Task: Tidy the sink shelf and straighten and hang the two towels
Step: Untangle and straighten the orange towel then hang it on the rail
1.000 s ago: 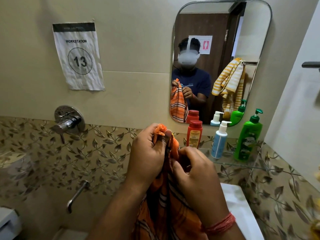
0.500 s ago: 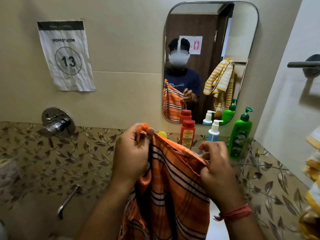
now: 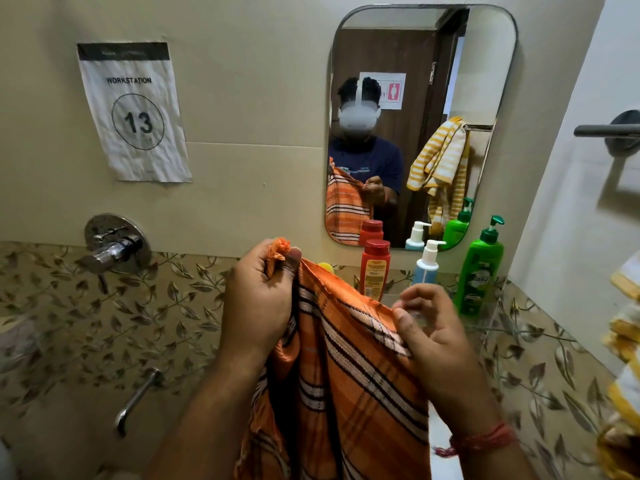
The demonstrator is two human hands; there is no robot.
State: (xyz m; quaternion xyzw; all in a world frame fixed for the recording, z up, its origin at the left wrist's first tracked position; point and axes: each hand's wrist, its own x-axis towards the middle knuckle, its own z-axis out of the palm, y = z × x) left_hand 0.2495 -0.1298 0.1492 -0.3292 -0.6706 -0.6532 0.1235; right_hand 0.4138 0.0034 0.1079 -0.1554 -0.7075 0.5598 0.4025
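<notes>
Orange striped towel [image 3: 349,386] held up before the wall: left hand [image 3: 258,299] clenched on its corner, right hand [image 3: 433,336] pinching the top edge. Glass shelf [image 3: 485,320] carries red bottle [image 3: 374,270], blue pump bottle [image 3: 426,266], green pump bottle [image 3: 479,271], all upright.

Orange striped towel [image 3: 349,386] hangs stretched before the shelf [image 3: 485,318]; yellow striped towel [image 3: 623,344] bunched at right.

Soft even indoor light, faint shadows, wide-angle bending at edges, right hand [image 3: 433,327] perhaps slightly motion-blurred
</notes>
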